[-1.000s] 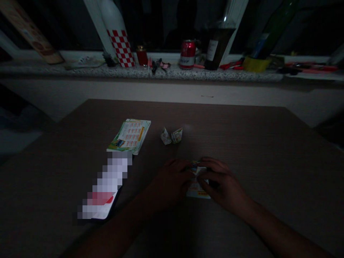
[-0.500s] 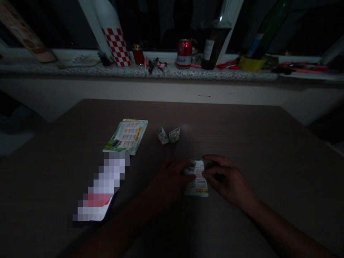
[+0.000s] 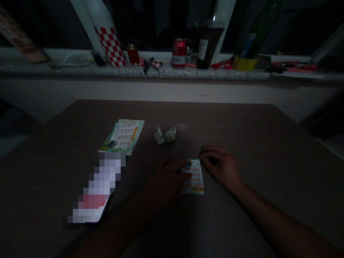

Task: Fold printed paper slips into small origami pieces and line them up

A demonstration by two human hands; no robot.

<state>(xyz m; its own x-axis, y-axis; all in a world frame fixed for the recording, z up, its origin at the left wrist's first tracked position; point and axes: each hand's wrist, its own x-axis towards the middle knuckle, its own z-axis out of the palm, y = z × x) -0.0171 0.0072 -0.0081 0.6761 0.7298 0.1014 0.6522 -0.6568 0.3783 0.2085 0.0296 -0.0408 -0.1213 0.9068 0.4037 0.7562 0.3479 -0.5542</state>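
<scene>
A small printed calendar sheet (image 3: 197,179), apparently folded narrow, lies flat on the table in front of me. Across its left side rests my left hand (image 3: 170,177), open, fingers stretched out and lying on the paper. At the sheet's upper right corner is my right hand (image 3: 220,165), with thumb and forefinger closed in a pinch on the edge. Just beyond the hands stand two small folded paper pieces (image 3: 165,135), side by side and pointed at the top. A stack of similar calendar sheets (image 3: 122,136) lies to the left.
A phone (image 3: 98,190) with a blurred screen lies left of my forearm on the wooden table (image 3: 228,125). Along the granite windowsill (image 3: 161,73) stand a red-and-white checkered bottle (image 3: 111,44), a red can (image 3: 179,53), a dark vessel (image 3: 208,48) and a green bottle (image 3: 258,36).
My right hand has slid up along the sheet's right edge, away from me, to its upper corner. The left hand stays on the paper. The whole view has shifted slightly.
</scene>
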